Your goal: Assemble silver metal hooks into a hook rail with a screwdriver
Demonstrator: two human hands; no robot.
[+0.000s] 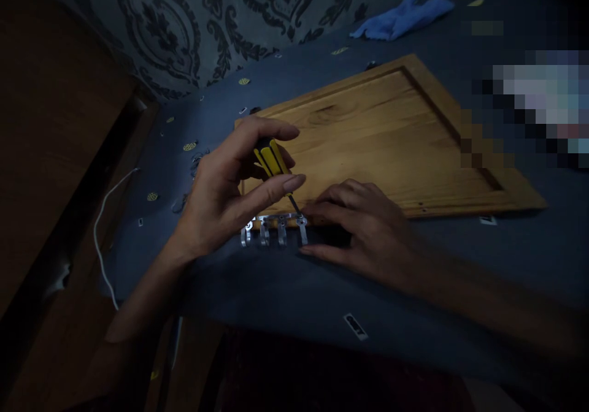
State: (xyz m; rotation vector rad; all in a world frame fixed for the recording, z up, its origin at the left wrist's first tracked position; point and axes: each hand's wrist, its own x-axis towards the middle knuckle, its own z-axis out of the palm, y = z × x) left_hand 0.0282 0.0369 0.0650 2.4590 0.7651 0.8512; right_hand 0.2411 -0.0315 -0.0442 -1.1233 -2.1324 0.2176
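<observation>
A screwdriver (pixel 275 158) with a yellow and black handle is held in my left hand (pixel 225 179), its fingers curled loosely around the handle. Its shaft slants down to the right, and the tip meets the right end of a metal hook rail (pixel 282 231) with several silver hooks. The rail lies along the near edge of a wooden panel (pixel 359 136), its hooks hanging past the edge. My right hand (pixel 368 228) grips the rail's right end: the index finger is beside the screwdriver tip and the thumb at the last hook. Whatever sits under the tip is too small to make out.
Dark blue cloth (pixel 285 289) with small printed patches covers the surface. A crumpled blue cloth (pixel 405 16) lies at the back, before a patterned backrest (pixel 161 19). A white cable (pixel 99 240) runs along the left. Something at the right is pixelated.
</observation>
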